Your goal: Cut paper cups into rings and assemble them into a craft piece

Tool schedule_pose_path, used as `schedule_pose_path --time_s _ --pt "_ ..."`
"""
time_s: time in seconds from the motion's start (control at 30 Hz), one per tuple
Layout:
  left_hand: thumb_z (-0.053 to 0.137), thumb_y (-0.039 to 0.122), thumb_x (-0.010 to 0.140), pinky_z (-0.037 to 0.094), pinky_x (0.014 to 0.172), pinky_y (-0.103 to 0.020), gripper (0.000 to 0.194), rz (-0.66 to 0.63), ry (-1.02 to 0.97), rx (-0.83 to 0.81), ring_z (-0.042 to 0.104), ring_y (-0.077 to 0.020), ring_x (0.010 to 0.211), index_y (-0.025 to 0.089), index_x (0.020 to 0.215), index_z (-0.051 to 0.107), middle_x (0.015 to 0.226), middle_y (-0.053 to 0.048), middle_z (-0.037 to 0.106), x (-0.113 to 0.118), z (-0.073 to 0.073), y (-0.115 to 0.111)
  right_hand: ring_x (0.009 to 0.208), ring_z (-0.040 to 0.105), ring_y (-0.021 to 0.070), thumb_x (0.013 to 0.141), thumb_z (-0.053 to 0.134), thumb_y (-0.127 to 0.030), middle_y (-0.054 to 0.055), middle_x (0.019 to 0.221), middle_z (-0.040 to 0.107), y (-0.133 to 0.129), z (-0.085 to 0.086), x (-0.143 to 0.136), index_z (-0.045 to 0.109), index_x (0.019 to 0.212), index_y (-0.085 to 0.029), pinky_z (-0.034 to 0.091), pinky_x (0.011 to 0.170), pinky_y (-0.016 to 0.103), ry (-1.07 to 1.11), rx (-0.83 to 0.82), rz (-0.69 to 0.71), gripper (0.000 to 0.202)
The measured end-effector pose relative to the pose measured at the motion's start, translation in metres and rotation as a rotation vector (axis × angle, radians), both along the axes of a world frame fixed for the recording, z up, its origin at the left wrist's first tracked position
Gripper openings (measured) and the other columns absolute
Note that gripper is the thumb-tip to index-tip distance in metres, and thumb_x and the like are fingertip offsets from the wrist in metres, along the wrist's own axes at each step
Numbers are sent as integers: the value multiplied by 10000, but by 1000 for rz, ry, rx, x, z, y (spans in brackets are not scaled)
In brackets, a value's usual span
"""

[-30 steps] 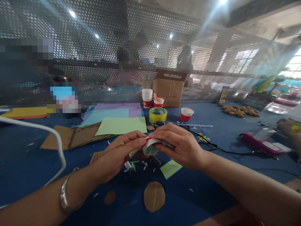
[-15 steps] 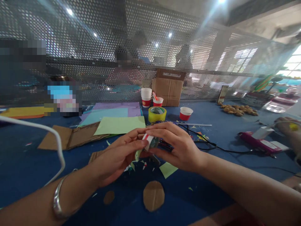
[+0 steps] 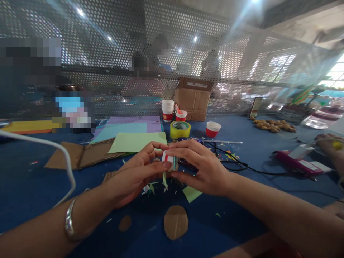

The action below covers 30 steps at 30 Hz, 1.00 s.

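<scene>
Between my two hands is a small white-and-red paper cup (image 3: pixel 167 157), turned on its side, with a teal-edged end toward the right. A thin pale-green paper strip (image 3: pixel 165 179) hangs beneath it. My left hand (image 3: pixel 139 168) grips the cup from the left, thumb across its near side. From the right, my right hand (image 3: pixel 200 163) holds the other end, fingers over the top and thumb below; the fingers hide part of it. A round cardboard disc (image 3: pixel 176 222) lies on the blue table in front of me, with a smaller cardboard disc (image 3: pixel 125 223) to its left.
Yellow tape (image 3: pixel 180 130), stacked paper cups (image 3: pixel 168 111) and a red-white cup (image 3: pixel 213 129) stand beyond my hands. Coloured paper (image 3: pixel 138 142) and folded cardboard (image 3: pixel 94 156) lie left. A purple glue gun (image 3: pixel 295 163) with its black cord is right. A white cable (image 3: pixel 63 154) arches at left.
The cup has turned slightly in my hands, and its teal-edged end shows differently. The green strip now hangs straighter, a little further right. Both hands stay in nearly the same place.
</scene>
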<state>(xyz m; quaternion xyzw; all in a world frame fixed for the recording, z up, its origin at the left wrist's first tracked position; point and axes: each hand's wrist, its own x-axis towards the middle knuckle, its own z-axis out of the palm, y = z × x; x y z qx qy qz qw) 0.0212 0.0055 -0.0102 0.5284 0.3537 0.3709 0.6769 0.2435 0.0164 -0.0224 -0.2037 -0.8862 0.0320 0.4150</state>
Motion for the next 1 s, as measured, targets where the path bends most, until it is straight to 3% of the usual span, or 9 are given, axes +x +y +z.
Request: schedule_pose_path --time_s 0.33,1.0 --pt "803 250 863 476 809 -287 387 -40 0 -34 604 -164 933 298 1194 608 1083 6 650 -9 -4 3 1180 701 254 943 778 -253 126 1220 731 2 -2 0 647 1299 -230 617 998 428 76 11 44 380" --pt "791 176 843 576 773 -268 330 -72 -164 -67 656 -138 840 233 1115 615 1037 1 637 -5 -4 1 1089 723 231 894 800 -211 139 1164 736 -1 3 1 677 1227 -182 628 950 379 98 59 40 357"
